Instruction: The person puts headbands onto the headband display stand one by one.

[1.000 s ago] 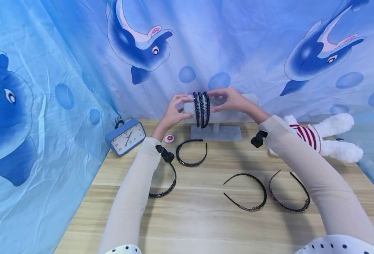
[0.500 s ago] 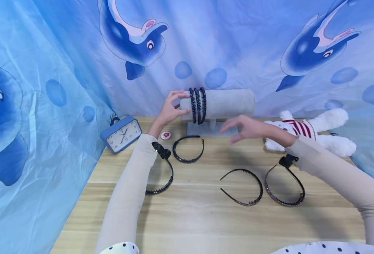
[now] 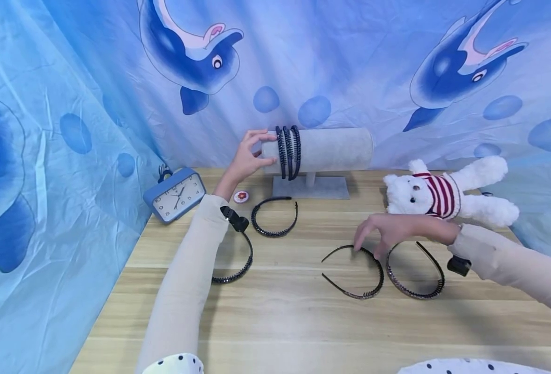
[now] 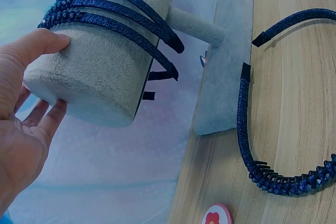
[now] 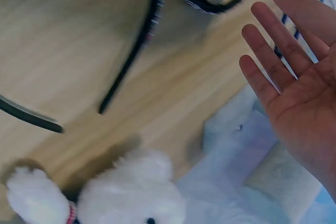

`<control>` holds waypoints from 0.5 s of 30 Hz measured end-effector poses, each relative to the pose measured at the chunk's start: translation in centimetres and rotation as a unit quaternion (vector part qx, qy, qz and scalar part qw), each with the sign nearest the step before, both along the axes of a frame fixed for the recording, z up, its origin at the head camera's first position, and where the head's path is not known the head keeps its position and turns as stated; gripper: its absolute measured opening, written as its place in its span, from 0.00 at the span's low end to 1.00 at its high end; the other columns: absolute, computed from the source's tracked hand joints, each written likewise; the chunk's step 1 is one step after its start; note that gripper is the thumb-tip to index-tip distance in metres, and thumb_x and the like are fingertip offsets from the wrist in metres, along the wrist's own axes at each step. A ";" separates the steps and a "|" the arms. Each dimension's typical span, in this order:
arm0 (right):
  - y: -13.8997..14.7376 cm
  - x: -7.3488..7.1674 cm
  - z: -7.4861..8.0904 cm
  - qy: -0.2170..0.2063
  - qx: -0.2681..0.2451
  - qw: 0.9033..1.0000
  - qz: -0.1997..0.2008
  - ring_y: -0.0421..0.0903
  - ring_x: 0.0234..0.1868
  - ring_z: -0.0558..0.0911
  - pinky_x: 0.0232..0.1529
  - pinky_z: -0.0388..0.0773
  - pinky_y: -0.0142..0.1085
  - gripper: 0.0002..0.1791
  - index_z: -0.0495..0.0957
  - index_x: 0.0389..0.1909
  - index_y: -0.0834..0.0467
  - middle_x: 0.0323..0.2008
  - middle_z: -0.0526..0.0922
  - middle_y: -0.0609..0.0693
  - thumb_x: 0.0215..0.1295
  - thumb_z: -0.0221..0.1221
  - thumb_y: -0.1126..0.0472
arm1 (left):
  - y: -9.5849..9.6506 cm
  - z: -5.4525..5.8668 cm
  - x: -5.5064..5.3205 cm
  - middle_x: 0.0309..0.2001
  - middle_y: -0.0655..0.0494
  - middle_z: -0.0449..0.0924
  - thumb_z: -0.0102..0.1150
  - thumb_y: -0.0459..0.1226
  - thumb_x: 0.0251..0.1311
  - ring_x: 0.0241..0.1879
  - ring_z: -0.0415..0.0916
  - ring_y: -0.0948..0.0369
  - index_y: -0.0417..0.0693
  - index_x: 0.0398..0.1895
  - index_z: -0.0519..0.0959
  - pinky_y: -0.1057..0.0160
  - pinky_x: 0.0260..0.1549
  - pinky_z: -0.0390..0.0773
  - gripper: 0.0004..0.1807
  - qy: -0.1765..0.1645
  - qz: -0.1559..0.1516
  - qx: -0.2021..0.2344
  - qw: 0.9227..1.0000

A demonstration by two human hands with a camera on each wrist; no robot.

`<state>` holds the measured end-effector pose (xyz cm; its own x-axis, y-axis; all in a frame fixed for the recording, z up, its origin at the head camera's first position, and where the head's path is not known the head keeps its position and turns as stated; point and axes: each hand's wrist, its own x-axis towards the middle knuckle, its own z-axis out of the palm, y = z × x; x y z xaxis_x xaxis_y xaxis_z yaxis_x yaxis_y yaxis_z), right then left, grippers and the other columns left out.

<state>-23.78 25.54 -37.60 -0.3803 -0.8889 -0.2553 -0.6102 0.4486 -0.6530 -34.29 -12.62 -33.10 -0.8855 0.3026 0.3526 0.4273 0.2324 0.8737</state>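
My left hand [image 3: 247, 160] grips the left end of a grey plush headband stand [image 3: 336, 150], thumb on one side and fingers on the other, as the left wrist view shows. Three dark blue beaded headbands [image 4: 113, 23] hang side by side on its bar, close to the thumb. On the right, my right hand [image 3: 391, 232] hovers over the table with its fingers spread and nothing in them. Below its fingertips lies a dark headband [image 3: 381, 278], and just right of that another headband [image 3: 418, 296] with a purplish beaded part.
Two more blue headbands lie left of centre, one headband [image 3: 275, 234] before the stand's base [image 3: 329, 189] and one headband [image 3: 238, 277] partly behind my left sleeve. A blue alarm clock [image 3: 176, 197], a flower badge [image 3: 241, 197] and a white plush bear [image 3: 439, 195] stand or lie around.
My right hand has left the headbands on the stand and come down and right, over the loose headbands. The left hand keeps its grip on the stand's end.
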 end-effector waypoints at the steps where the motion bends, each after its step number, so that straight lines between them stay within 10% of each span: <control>1: 0.2 0.1 -0.3 -0.006 0.001 1.000 0.004 0.54 0.58 0.82 0.65 0.79 0.41 0.25 0.85 0.53 0.61 0.53 0.87 0.57 0.49 0.71 0.72 | 0.0 0.0 0.0 0.76 0.42 0.55 0.70 0.25 0.54 0.76 0.52 0.49 0.34 0.62 0.76 0.43 0.77 0.63 0.29 0.000 -0.001 0.000 1.000; 9: 1.2 0.0 -1.9 -0.005 -0.010 0.999 0.035 0.58 0.60 0.82 0.67 0.77 0.39 0.26 0.85 0.53 0.61 0.55 0.86 0.59 0.49 0.70 0.72 | -0.1 0.2 0.2 0.76 0.43 0.56 0.70 0.25 0.53 0.77 0.52 0.50 0.37 0.61 0.77 0.44 0.77 0.62 0.28 -0.002 0.002 0.003 1.000; 15: 1.4 -0.4 -2.0 -0.002 0.028 0.999 -0.020 0.63 0.65 0.77 0.68 0.76 0.56 0.29 0.84 0.57 0.60 0.61 0.82 0.61 0.49 0.70 0.72 | 0.0 0.1 0.3 0.76 0.41 0.54 0.68 0.25 0.54 0.77 0.52 0.50 0.37 0.61 0.77 0.44 0.77 0.62 0.28 -0.003 0.002 0.006 1.000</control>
